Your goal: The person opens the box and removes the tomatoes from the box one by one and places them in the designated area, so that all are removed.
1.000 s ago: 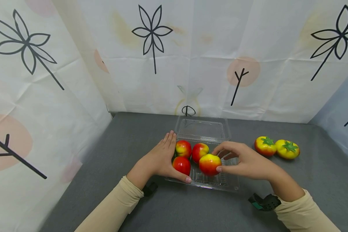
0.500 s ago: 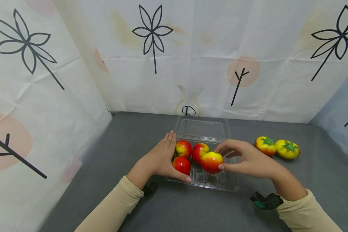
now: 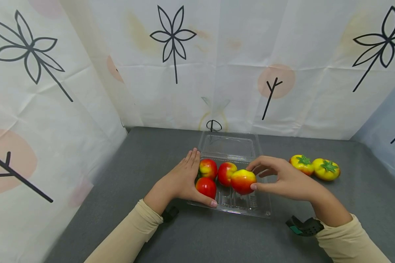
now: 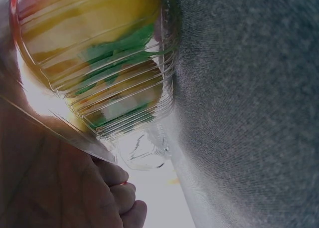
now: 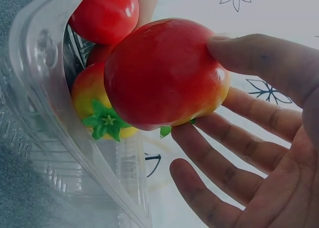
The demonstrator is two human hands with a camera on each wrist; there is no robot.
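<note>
At the far left, a pale backdrop (image 3: 224,47) printed with line-drawn flowers runs down beside the dark grey table (image 3: 184,241) and on across the back. A beige left sleeve (image 3: 128,232) and a dark strap (image 3: 170,214) lead to the left hand (image 3: 181,179), laid along the left end of a clear plastic container (image 3: 243,209), fingers straight and together, thumb spread away along the near rim. That hand blocks the head view of the container's left wall. Inside, next to it, sit a red-and-yellow fruit (image 3: 208,168) at the back and a redder fruit (image 3: 206,187) in front; a third fruit (image 3: 226,174) lies just right of the back one. Behind them the clear lid (image 3: 228,144) is folded back towards the backdrop. Over the container's right half is the held fruit (image 3: 243,182), pinched between the thumb and fingers of the right hand (image 3: 281,179); whether it touches the third fruit cannot be told. The right hand covers part of the container's right side and the lower edge of one loose fruit (image 3: 301,164), which lies beside another yellow fruit (image 3: 327,169) on the table. Nearer, a dark wristband (image 3: 305,227) adjoins the right sleeve (image 3: 352,241).
</note>
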